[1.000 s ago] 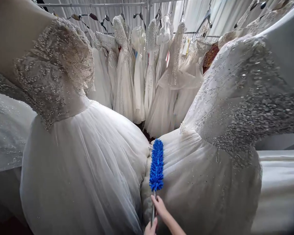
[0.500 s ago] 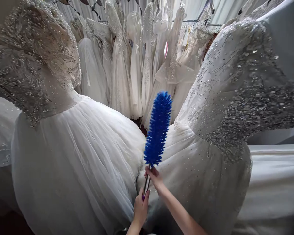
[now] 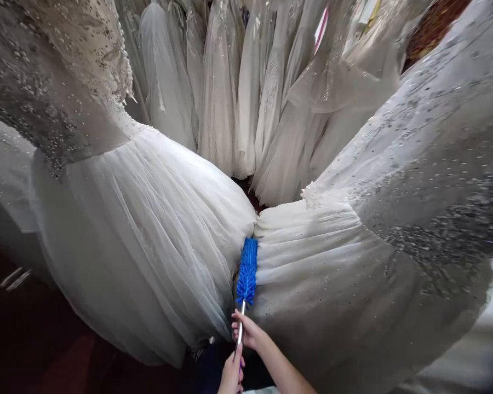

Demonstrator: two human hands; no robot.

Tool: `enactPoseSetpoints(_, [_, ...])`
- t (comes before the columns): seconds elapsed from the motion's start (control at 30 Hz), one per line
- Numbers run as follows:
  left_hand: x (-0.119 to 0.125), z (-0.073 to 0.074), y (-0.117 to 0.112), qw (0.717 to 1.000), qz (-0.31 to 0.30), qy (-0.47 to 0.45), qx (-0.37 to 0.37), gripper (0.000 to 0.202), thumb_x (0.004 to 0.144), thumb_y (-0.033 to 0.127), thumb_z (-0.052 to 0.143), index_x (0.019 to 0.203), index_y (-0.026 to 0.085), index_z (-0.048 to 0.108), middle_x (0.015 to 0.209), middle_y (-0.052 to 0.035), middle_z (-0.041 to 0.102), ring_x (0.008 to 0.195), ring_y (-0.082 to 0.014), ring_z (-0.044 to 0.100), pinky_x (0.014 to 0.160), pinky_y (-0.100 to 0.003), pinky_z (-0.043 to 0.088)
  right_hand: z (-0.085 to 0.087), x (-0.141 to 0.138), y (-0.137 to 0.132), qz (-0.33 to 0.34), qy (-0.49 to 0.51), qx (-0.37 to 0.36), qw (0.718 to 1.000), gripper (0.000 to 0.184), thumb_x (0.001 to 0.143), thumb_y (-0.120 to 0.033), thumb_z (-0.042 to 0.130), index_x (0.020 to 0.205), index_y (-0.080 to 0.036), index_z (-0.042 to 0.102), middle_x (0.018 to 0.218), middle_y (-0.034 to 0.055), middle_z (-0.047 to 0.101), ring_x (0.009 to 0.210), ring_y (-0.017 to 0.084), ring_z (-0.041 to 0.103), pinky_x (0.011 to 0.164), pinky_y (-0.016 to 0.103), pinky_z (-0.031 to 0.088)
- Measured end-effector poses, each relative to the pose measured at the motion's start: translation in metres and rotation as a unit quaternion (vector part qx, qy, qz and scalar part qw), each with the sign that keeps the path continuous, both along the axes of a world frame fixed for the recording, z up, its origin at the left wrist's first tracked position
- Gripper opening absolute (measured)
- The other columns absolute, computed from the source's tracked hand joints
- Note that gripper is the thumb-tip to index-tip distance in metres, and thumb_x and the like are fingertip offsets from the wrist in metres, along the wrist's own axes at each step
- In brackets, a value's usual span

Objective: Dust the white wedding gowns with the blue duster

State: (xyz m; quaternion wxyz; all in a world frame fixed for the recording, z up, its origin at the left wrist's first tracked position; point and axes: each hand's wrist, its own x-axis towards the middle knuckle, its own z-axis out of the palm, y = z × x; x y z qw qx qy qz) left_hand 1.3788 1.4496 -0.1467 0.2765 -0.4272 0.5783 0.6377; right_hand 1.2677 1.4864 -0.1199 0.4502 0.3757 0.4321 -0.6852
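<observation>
A blue bristly duster [image 3: 247, 269] with a thin metal handle points away from me, its head low in the gap between two full white gowns. My left hand [image 3: 231, 372] is wrapped round the lower end of the handle, where a bit of purple shows. Higher up, just below the bristles, my right hand [image 3: 245, 329] grips the metal shaft. The left gown's skirt [image 3: 148, 230] and the right gown's skirt [image 3: 308, 262] lie close on either side of the head. Whether the bristles touch the fabric, I cannot tell for sure.
Beaded bodices rise at both sides: the left bodice [image 3: 53, 93] and the right bodice [image 3: 443, 180]. Behind hangs a row of pale dresses [image 3: 222, 93]. A dark reddish floor [image 3: 36, 339] shows at lower left.
The duster has dropped from upright in front of the gowns to low between the skirts, both hands going down with it. My view has tilted downward and closer.
</observation>
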Motion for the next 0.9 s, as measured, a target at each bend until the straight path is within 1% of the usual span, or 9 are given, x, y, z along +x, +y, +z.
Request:
enactPoseSetpoints(0.1, [0.026,-0.002,-0.029,0.990,-0.024,0.023,-0.139,0.073,0.045,0.095,0.024,0.052,0.024,0.042,0.039,0.0038,0.041,0.041,-0.0127,0.040,0.045,-0.028,0.032,-0.005,0.020,-0.030,0.008,-0.040,0.023,0.999,0.039,0.094,-0.029,0.034,0.056,-0.020,0.040,0.031,-0.0082,0.038,0.025,0.004,0.030,0.032,0.015,0.026])
enactPoseSetpoints(0.23, [0.029,0.034,-0.046,0.968,-0.094,0.099,-0.211,0.066,0.069,0.079,0.031,0.077,0.022,0.061,0.066,-0.0056,0.066,0.068,-0.0217,0.060,0.066,-0.031,0.044,0.024,0.016,-0.042,-0.024,-0.032,0.019,0.999,0.043,0.094,-0.035,0.035,0.053,-0.022,0.032,0.027,-0.0118,0.026,0.024,0.003,0.021,0.031,0.015,0.022])
enactPoseSetpoints(0.33, [0.004,0.079,-0.035,0.949,-0.111,0.192,-0.223,0.050,0.081,0.063,0.034,0.085,0.021,0.061,0.070,-0.0058,0.067,0.066,-0.0191,0.060,0.065,-0.028,0.044,0.069,-0.009,-0.024,-0.050,0.011,-0.037,0.998,0.040,0.088,-0.039,0.047,0.054,-0.022,0.036,0.028,-0.0128,0.024,0.027,0.004,0.021,0.032,0.016,0.024])
enactPoseSetpoints(0.43, [-0.035,0.117,-0.014,0.929,-0.140,0.284,-0.193,0.043,0.086,0.053,0.033,0.096,0.019,0.058,0.085,-0.0099,0.069,0.078,-0.0204,0.063,0.072,-0.029,0.045,0.117,-0.034,0.009,-0.101,0.133,-0.055,0.984,0.036,0.077,-0.049,0.059,0.060,-0.022,0.042,0.030,-0.0138,0.026,0.028,0.003,0.021,0.032,0.016,0.023])
enactPoseSetpoints(0.53, [-0.067,0.130,0.002,0.909,-0.203,0.340,-0.127,0.044,0.087,0.050,0.033,0.110,0.019,0.055,0.097,-0.0123,0.068,0.090,-0.0225,0.063,0.079,-0.032,0.045,0.141,-0.047,0.038,-0.166,0.269,-0.007,0.949,0.038,0.069,-0.057,0.063,0.069,-0.022,0.047,0.031,-0.0141,0.032,0.028,0.003,0.021,0.031,0.017,0.021])
enactPoseSetpoints(0.6, [-0.074,0.120,0.006,0.906,-0.229,0.348,-0.071,0.048,0.086,0.052,0.035,0.116,0.019,0.053,0.091,-0.0101,0.068,0.082,-0.0207,0.063,0.076,-0.032,0.046,0.135,-0.046,0.049,-0.176,0.293,0.031,0.939,0.039,0.070,-0.060,0.059,0.074,-0.023,0.048,0.033,-0.0143,0.033,0.029,0.003,0.022,0.031,0.017,0.022])
enactPoseSetpoints(0.7, [-0.055,0.082,0.003,0.936,-0.215,0.278,0.012,0.060,0.081,0.062,0.036,0.122,0.020,0.048,0.066,0.0000,0.059,0.055,-0.0134,0.052,0.058,-0.028,0.045,0.099,-0.028,0.045,-0.136,0.254,0.076,0.955,0.037,0.075,-0.059,0.055,0.076,-0.024,0.047,0.034,-0.0137,0.034,0.030,0.004,0.028,0.033,0.017,0.027])
enactPoseSetpoints(0.83, [0.015,0.025,-0.027,0.976,-0.172,0.127,0.027,0.072,0.073,0.076,0.027,0.109,0.018,0.052,0.047,0.0108,0.034,0.036,-0.0085,0.031,0.039,-0.024,0.033,0.031,0.026,0.003,-0.043,0.135,0.087,0.986,0.027,0.084,-0.046,0.051,0.073,-0.021,0.048,0.036,-0.0117,0.038,0.032,0.006,0.035,0.037,0.019,0.036])
enactPoseSetpoints(0.9, [0.057,0.004,-0.055,0.982,-0.161,0.096,-0.010,0.073,0.071,0.078,0.024,0.100,0.018,0.053,0.046,0.0106,0.032,0.036,-0.0096,0.032,0.040,-0.026,0.033,0.000,0.062,-0.032,0.005,0.063,0.090,0.994,0.030,0.090,-0.039,0.043,0.067,-0.020,0.047,0.036,-0.0111,0.036,0.032,0.007,0.037,0.038,0.021,0.038])
